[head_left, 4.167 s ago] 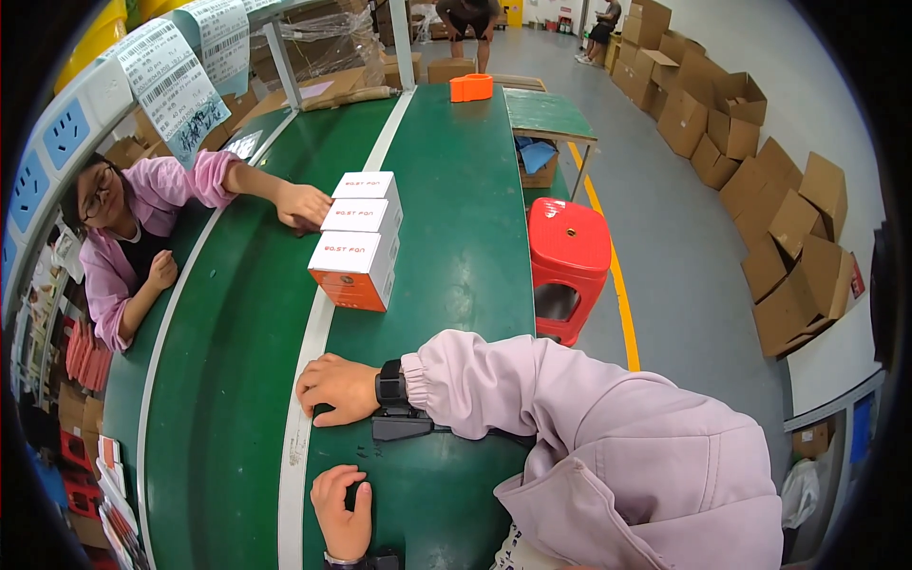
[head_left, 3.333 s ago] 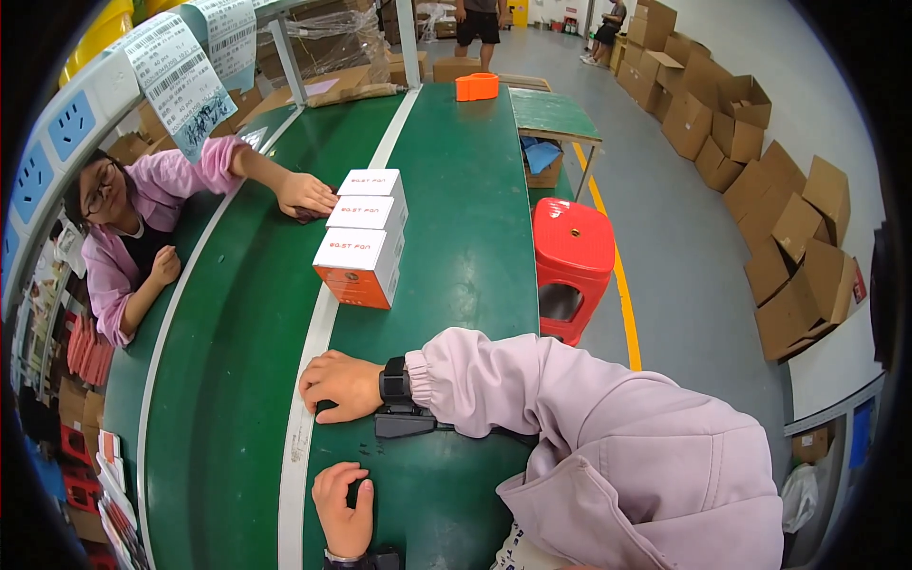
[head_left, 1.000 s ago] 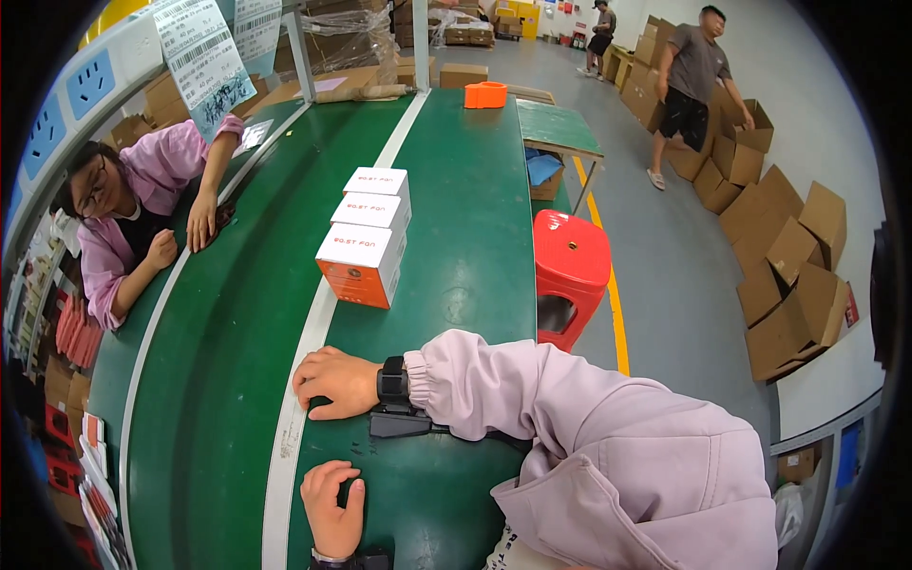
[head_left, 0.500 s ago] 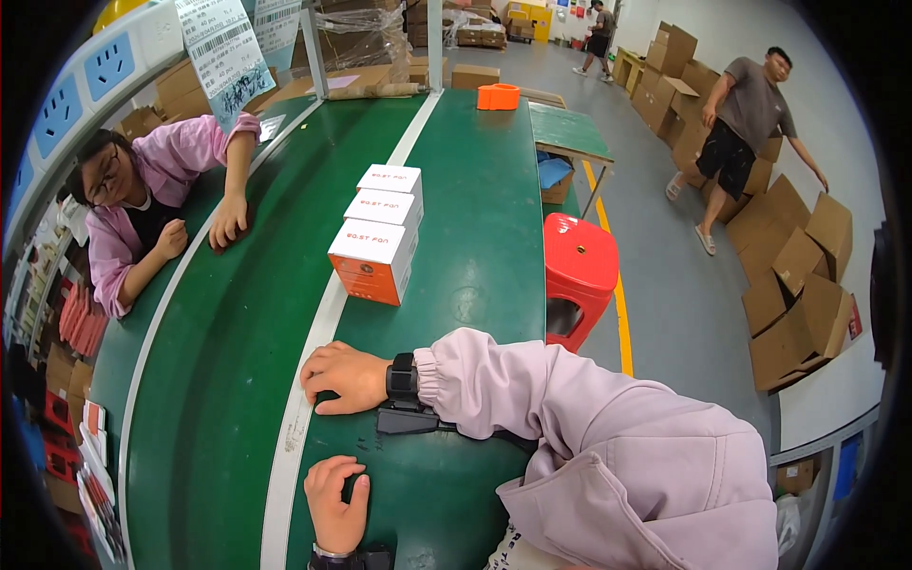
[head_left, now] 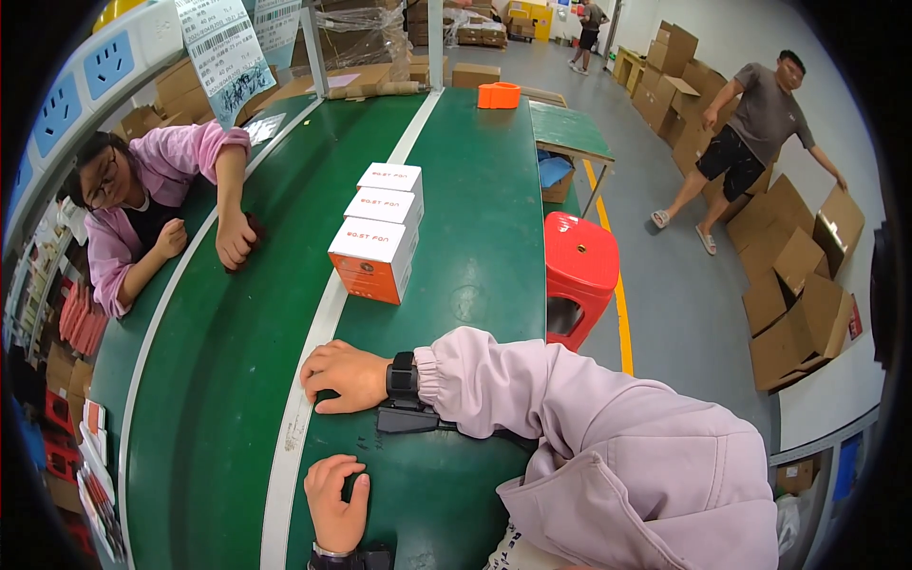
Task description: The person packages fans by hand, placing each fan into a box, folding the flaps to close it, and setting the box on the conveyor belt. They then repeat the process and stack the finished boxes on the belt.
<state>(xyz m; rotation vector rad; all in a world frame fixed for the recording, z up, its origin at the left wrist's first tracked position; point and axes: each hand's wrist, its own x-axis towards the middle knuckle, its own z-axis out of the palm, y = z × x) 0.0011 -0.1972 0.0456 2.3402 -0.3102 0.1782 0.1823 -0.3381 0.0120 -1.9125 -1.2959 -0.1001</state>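
Observation:
My right hand [head_left: 347, 377] rests palm down on the white strip along the green work surface. Its fingers are loosely bent with the thumb apart, and nothing shows in them. Nearer me lies my left hand [head_left: 334, 502], its fingers slightly curled on the green top [head_left: 418, 503] and its thumb apart, also holding nothing. Each wrist wears a black strap device. Beyond my right hand stand three white-and-orange cartons [head_left: 370, 261] in a touching row, partly over the white strip. Neither hand touches them.
Across the green belt [head_left: 247, 399] a co-worker in pink [head_left: 180, 157] leans on the edge. An orange tape dispenser [head_left: 499, 95] sits at the far end. A red stool [head_left: 579, 256] stands beside the bench. Cardboard boxes [head_left: 798, 323] and a walking person [head_left: 760, 114] are on the right.
The co-worker's hand across the belt has come nearer along the belt and curled. The walking person has shifted slightly and moved a box flap. My hands and the cartons stay put.

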